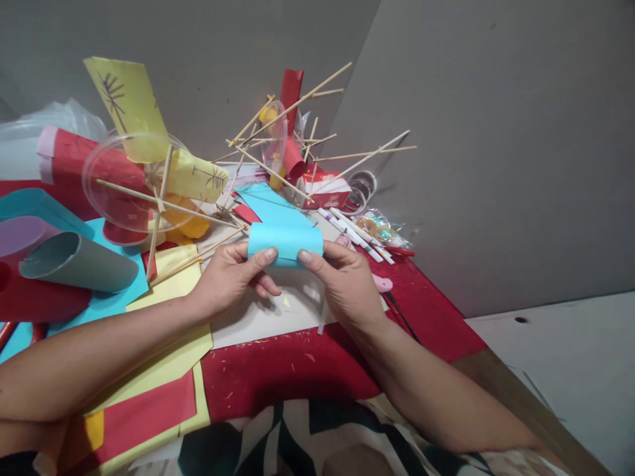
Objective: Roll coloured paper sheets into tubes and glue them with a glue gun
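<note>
A small tube of light blue paper [285,239] lies sideways between my two hands, above a white sheet [262,324]. My left hand [237,270] pinches its left end, thumb on the near side and fingers behind. At the other end, my right hand [347,272] grips it the same way, with the thumb pressed near the overlapping edge. Just behind the tube is a flat light blue sheet [272,203]. To the left stands a wooden-stick frame [161,198] with a clear plastic disc and yellow paper pieces [129,109] marked with dark lines.
Rolled paper tubes, one grey [82,261], crowd the left side. Another stick frame [317,142] stands at the back by the wall. White markers [352,235], a small bag [380,228] and a red box [325,192] lie at right. Yellow sheets [171,344] cover the front left.
</note>
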Available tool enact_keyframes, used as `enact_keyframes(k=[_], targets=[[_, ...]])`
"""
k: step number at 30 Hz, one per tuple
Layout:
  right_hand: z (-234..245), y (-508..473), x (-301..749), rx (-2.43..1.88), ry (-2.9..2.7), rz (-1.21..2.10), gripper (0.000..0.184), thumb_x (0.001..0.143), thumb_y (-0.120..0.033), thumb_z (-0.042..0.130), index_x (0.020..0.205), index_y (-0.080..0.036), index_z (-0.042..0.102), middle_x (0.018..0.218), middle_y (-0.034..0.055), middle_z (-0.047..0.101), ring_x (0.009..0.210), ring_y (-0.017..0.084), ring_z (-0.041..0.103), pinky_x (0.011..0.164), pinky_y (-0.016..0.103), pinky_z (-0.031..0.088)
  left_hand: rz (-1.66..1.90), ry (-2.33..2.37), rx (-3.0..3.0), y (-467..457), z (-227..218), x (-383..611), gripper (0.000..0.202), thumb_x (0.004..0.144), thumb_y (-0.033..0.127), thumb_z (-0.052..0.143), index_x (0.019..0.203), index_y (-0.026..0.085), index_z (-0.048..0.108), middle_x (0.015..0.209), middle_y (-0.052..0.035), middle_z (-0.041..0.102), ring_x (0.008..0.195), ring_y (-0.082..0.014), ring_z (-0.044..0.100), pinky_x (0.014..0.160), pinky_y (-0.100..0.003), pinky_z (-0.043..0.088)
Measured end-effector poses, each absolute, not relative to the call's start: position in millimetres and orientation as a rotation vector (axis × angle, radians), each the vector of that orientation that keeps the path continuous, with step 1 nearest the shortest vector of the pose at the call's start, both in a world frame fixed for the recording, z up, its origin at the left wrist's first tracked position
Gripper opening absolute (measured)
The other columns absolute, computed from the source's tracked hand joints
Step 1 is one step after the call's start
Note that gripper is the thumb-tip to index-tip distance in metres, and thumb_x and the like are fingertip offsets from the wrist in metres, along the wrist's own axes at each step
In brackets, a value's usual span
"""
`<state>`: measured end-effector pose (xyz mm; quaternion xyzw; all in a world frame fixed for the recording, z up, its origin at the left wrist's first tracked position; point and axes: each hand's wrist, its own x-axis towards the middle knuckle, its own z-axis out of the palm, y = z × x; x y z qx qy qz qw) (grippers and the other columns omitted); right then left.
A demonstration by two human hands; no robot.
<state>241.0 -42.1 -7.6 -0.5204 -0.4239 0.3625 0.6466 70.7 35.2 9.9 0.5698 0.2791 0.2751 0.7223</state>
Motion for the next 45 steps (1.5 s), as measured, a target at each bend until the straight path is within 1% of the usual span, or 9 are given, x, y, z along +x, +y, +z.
enact_keyframes(k=[16, 20, 23, 25, 28, 31, 35, 42, 45], targets=[[-11, -38, 246, -1.141, -0.884, 0.837, 0.018, 0.072, -0.038, 0.085, 0.085, -0.026, 0.081, 0.086, 0.0005, 0.079, 0.085, 0.019, 0.069, 0.086, 0.037, 0.054, 0.608, 0.579, 1.241, 35, 16, 70, 0.034, 0.083, 0.047, 0.076, 0.087, 0.013, 0.069, 0.058, -0.0016, 0.07, 0.052, -0.0133, 0.07, 0.047, -0.017, 0.052], [-3, -33, 254, -1.061, -0.784, 0.888, 0.021, 0.067, -0.04, 0.087, 0.082, -0.026, 0.08, 0.086, 0.0009, 0.079, 0.092, 0.022, 0.07, 0.097, 0.041, 0.051, 0.83, 0.618, 1.324, 41, 25, 66, 0.03, 0.085, 0.044, 0.074, 0.091, 0.015, 0.072, 0.08, -0.0031, 0.075, 0.053, -0.012, 0.069, 0.046, -0.019, 0.052], [3, -32, 260, -1.059, -0.756, 0.987, 0.024, 0.064, -0.043, 0.087, 0.077, -0.025, 0.078, 0.085, 0.0018, 0.079, 0.09, 0.023, 0.069, 0.094, 0.043, 0.053, 1.096, 0.659, 1.61, 51, 29, 61, 0.027, 0.091, 0.041, 0.067, 0.1, 0.017, 0.073, 0.098, -0.0069, 0.077, 0.067, -0.0135, 0.072, 0.061, -0.024, 0.058], [6, -32, 262, -1.068, -0.746, 1.072, 0.025, 0.064, -0.044, 0.087, 0.076, -0.024, 0.077, 0.083, 0.0025, 0.078, 0.087, 0.022, 0.069, 0.089, 0.042, 0.054, 1.278, 0.628, 1.938, 60, 30, 57, 0.027, 0.091, 0.038, 0.067, 0.109, 0.019, 0.073, 0.111, -0.0099, 0.077, 0.091, -0.0189, 0.074, 0.082, -0.031, 0.06], [7, -34, 262, -1.076, -0.698, 1.216, 0.025, 0.062, -0.04, 0.088, 0.076, -0.022, 0.076, 0.08, 0.0032, 0.077, 0.081, 0.02, 0.068, 0.08, 0.036, 0.054, 1.313, 0.367, 2.447, 73, 28, 53, 0.031, 0.086, 0.036, 0.071, 0.114, 0.024, 0.074, 0.132, -0.0093, 0.07, 0.124, -0.0266, 0.064, 0.108, -0.044, 0.049], [8, -35, 257, -1.059, -0.681, 1.349, 0.026, 0.059, -0.036, 0.09, 0.075, -0.02, 0.077, 0.078, 0.0033, 0.076, 0.075, 0.018, 0.066, 0.074, 0.032, 0.053, 1.087, 0.164, 2.677, 79, 24, 50, 0.031, 0.085, 0.036, 0.072, 0.116, 0.032, 0.075, 0.136, -0.0059, 0.068, 0.135, -0.0282, 0.056, 0.116, -0.047, 0.04], [5, -36, 250, -1.033, -0.664, 1.485, 0.028, 0.055, -0.034, 0.093, 0.07, -0.017, 0.076, 0.072, 0.0014, 0.074, 0.067, 0.013, 0.062, 0.069, 0.028, 0.05, 0.898, 0.005, 2.767, 78, 23, 49, 0.034, 0.089, 0.028, 0.066, 0.121, 0.037, 0.072, 0.132, -0.0043, 0.07, 0.136, -0.0265, 0.055, 0.118, -0.047, 0.038], [3, -37, 247, -1.036, -0.701, 1.59, 0.029, 0.056, -0.033, 0.093, 0.069, -0.014, 0.075, 0.066, 0.0022, 0.072, 0.063, 0.012, 0.061, 0.064, 0.027, 0.05, 0.523, 0.074, 2.705, 69, 28, 49, 0.025, 0.089, 0.021, 0.06, 0.103, 0.029, 0.079, 0.117, -0.0086, 0.077, 0.117, -0.0269, 0.07, 0.106, -0.047, 0.052], [6, -37, 249, -1.041, -0.723, 1.484, 0.032, 0.056, -0.041, 0.093, 0.064, -0.017, 0.073, 0.062, -0.0002, 0.069, 0.058, 0.011, 0.057, 0.059, 0.026, 0.049, 0.57, 0.121, 2.673, 66, 27, 46, 0.024, 0.089, 0.025, 0.06, 0.102, 0.028, 0.08, 0.115, -0.0096, 0.077, 0.112, -0.0274, 0.072, 0.103, -0.045, 0.054]])
